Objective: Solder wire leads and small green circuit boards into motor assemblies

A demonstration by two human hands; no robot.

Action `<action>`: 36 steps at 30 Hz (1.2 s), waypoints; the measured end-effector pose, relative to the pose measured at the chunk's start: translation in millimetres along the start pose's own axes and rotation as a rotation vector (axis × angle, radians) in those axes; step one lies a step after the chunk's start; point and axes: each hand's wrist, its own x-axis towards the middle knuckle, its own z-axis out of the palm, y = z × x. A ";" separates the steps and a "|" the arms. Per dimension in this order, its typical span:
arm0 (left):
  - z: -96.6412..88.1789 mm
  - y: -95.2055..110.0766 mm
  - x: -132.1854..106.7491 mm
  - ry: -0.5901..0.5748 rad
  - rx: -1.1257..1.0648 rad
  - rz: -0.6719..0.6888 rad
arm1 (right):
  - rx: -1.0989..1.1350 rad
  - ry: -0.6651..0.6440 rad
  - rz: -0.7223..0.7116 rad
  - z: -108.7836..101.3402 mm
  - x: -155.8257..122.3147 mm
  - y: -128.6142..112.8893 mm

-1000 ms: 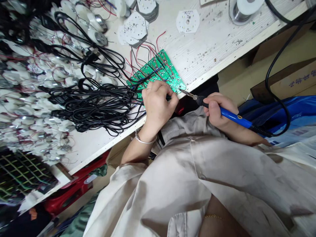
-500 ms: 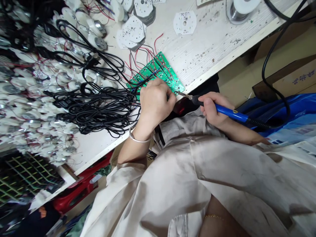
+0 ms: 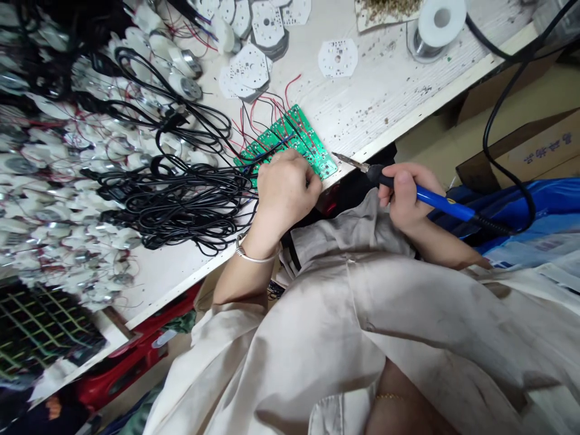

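My right hand (image 3: 410, 194) is closed around the blue handle of a soldering iron (image 3: 446, 204). Its metal tip points left, just off the right corner of a green circuit board (image 3: 322, 158). Over the board's front edge lies my left hand (image 3: 287, 184), its fingers curled and pressed together. Whatever the left fingers pinch is hidden beneath the hand. Red and black wires (image 3: 286, 90) rise from the board's far side. Black cables (image 3: 181, 199) lie bundled just left of the left hand, and some run toward the board.
Many white parts with small metal motors (image 3: 58, 175) heap up on the left. White octagonal boards (image 3: 338, 58) lie behind the green one. A solder spool (image 3: 437, 30) stands at the back right, near a sheet with brown bits (image 3: 389, 11). The bench edge (image 3: 380, 142) runs diagonally.
My right hand has drawn the soldering iron back to the right, and its tip has come away from the board's corner. The left hand stays over the board.
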 end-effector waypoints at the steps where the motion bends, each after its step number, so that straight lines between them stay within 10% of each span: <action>1: -1.3 0.8 0.1 -0.008 0.015 0.005 | 0.025 0.054 -0.031 0.6 2.6 -1.7; 21: -11.2 6.5 4.4 -0.057 0.043 -0.004 | -0.117 0.117 -0.327 -8.4 97.8 -7.0; 36: -16.7 10.4 3.2 -0.063 -0.009 -0.009 | -0.089 0.174 -0.106 28.1 302.8 13.4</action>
